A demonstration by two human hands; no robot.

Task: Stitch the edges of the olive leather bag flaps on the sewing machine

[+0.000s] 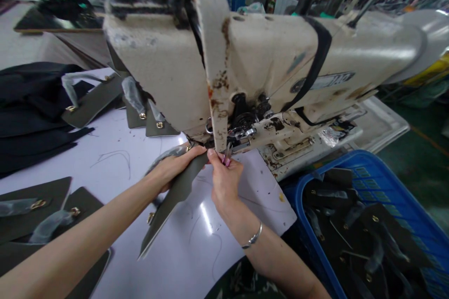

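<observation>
My left hand (175, 167) is closed on an olive-green bag panel (180, 194), which hangs tilted toward me and has a plastic-wrapped strap with gold hardware on its far side. The right hand (227, 182) is closed around small pink-handled thread snips (227, 158), blades pointing up. Its thumb and fingertips also meet the panel's upper edge, near my left fingertips. Both hands are right below the head of a worn cream sewing machine (157, 70). The machine's needle area is mostly hidden behind its upright front arm.
More olive panels (91, 100) with wrapped straps lie on the white table (140, 159), at the back and front left. Dark fabric (35, 107) is heaped at the far left. Right of the table, a blue basket (403, 196) holds several panels. Loose threads are scattered about.
</observation>
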